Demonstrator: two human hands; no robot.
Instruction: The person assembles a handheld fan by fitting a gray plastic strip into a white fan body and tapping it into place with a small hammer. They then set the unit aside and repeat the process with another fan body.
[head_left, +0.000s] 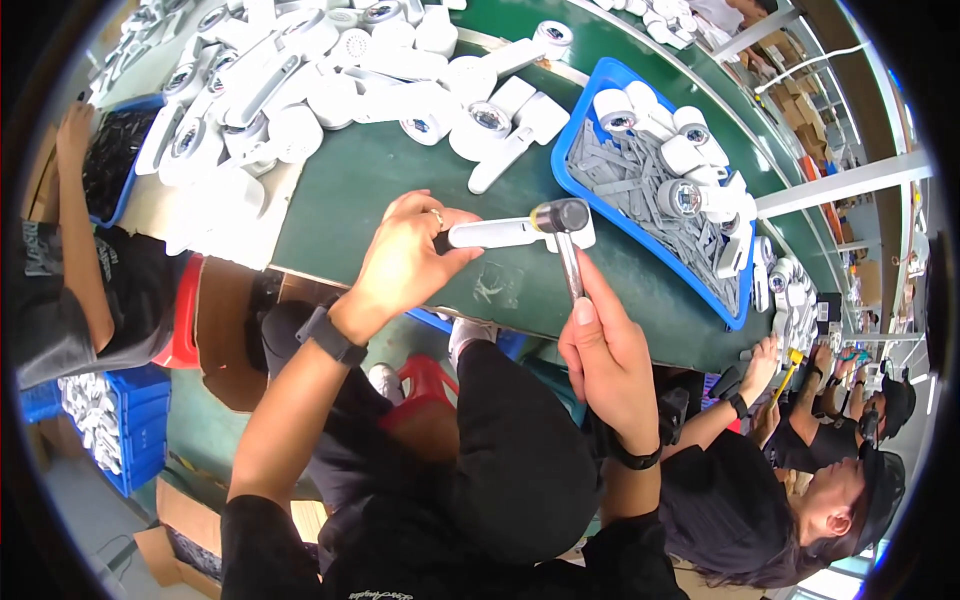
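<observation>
My left hand (402,255) is closed round the end of a white plastic device with a long handle (492,234), holding it level above the green table's front part. My right hand (610,345) grips the metal shaft of a small hammer (572,268). Its dark, rounded head lies over the far end of the white device, where it hides part of it. Whether the head touches the device or hovers just above, I cannot tell.
A blue tray (562,165) at the right holds grey plastic strips (625,165) and several white devices. Beyond my left hand, more white devices (330,95) are heaped. A co-worker's arm (75,190) is at far left; another co-worker (760,490) works at the right. A red stool (430,378) stands below.
</observation>
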